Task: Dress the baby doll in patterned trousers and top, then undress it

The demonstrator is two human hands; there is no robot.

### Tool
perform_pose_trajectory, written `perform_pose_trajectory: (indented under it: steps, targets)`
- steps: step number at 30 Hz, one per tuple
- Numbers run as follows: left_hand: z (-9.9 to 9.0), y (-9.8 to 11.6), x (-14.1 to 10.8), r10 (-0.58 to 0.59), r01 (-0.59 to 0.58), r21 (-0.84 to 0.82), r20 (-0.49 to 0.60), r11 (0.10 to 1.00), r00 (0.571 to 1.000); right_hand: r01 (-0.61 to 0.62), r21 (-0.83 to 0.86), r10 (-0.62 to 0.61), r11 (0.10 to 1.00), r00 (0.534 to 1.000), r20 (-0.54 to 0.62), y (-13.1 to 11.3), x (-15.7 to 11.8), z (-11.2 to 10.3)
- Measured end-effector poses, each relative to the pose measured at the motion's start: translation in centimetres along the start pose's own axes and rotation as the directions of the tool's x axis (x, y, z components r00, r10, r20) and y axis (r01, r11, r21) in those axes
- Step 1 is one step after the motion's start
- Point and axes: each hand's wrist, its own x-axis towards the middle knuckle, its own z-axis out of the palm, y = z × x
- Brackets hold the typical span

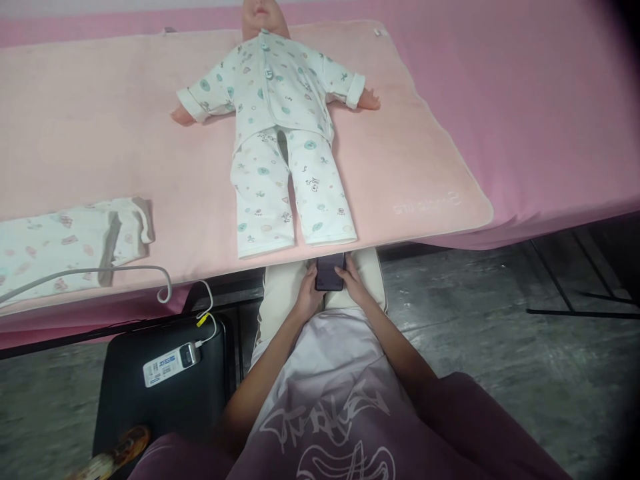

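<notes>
A dark smartphone (330,275) rests between my two hands, low over my lap and just below the table's front edge. My left hand (309,293) grips its left side. From the right, my right hand (354,281) holds it with the thumb over the screen. On the table beyond lies a baby doll on its back, wearing a white patterned jacket (280,87) with buttons and matching trousers (320,187). Its arms are spread to both sides, and the top of its head is cut off by the frame.
A pink mat (425,153) covers much of the pink-clothed table. Folded patterned baby clothes (55,247) lie at its left, crossed by a grey cable (100,269). A white power bank (167,365) sits on a black stool (160,413), near a bottle (117,453).
</notes>
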Motion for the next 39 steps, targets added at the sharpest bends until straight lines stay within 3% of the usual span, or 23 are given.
perform_pose_trajectory:
  steps: [15, 27, 33, 39]
  targets:
    - [0.0, 0.4, -0.3, -0.016, 0.016, -0.012, 0.003, 1.000, 1.000, -0.016, 0.041, 0.011, 0.999, 0.994, 0.104, 0.4, -0.4, -0.9]
    - [-0.2, 0.3, -0.2, -0.020, 0.019, -0.055, -0.026, 0.998, 0.999, -0.016, -0.003, 0.016, 1.000, 0.998, 0.062, 0.0, -0.4, -0.7]
    - [0.1, 0.4, -0.1, -0.033, 0.030, -0.065, -0.045, 0.997, 0.998, -0.028, 0.058, 0.023, 0.998, 0.996, 0.088, 0.1, -0.3, -0.9]
    - [0.4, 1.2, -0.9, -0.019, 0.019, 0.006, 0.046, 1.000, 0.999, -0.012, 0.095, -0.001, 0.995, 0.991, 0.137, -0.3, -0.3, -0.8]
